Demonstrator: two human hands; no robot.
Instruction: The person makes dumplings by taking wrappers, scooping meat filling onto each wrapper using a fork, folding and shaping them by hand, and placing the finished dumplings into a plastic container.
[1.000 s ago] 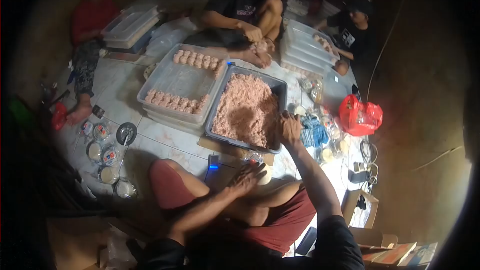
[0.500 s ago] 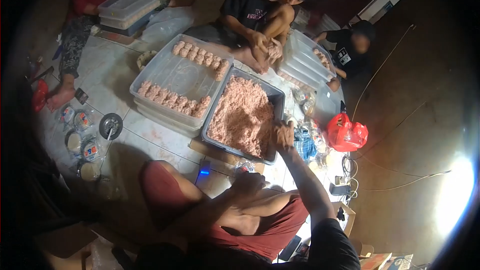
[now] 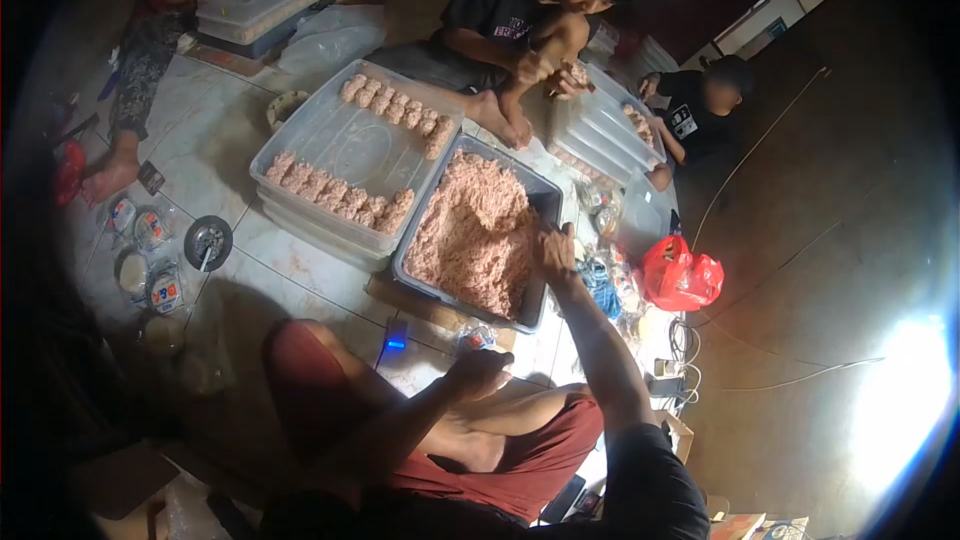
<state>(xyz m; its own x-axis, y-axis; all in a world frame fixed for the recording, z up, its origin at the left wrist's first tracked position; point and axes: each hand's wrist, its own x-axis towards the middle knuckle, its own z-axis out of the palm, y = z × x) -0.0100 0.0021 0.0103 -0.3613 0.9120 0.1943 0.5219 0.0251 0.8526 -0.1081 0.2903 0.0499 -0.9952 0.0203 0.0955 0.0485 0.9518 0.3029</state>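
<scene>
A dark grey tub (image 3: 398, 262) filled with pinkish minced-meat mixture (image 3: 470, 230) stands on the floor in front of my crossed legs. My right hand (image 3: 553, 252) is at the tub's right side, over the rim near the mixture. Its thumb sticks up, while the other fingers are lost in shadow. Over my lap, my left hand (image 3: 480, 374) has its fingers curled together, and what they may hold is hidden. Just beyond it lies a small clear package (image 3: 477, 338). Left of the tub, a clear plastic container (image 3: 340, 145) bears rows of meat lumps (image 3: 340, 195).
One person (image 3: 510, 20) sits across the tub, another (image 3: 690, 120) at the right by stacked containers (image 3: 600, 125). A red plastic bag (image 3: 683, 275) and cables (image 3: 685, 345) lie at right. Wrapped round packs (image 3: 165, 290) and an ashtray-like dish (image 3: 208, 243) are at left.
My right hand has moved slightly left and up, further over the tub. My left hand has shifted a little left. The person opposite has raised their hands toward the stacked containers.
</scene>
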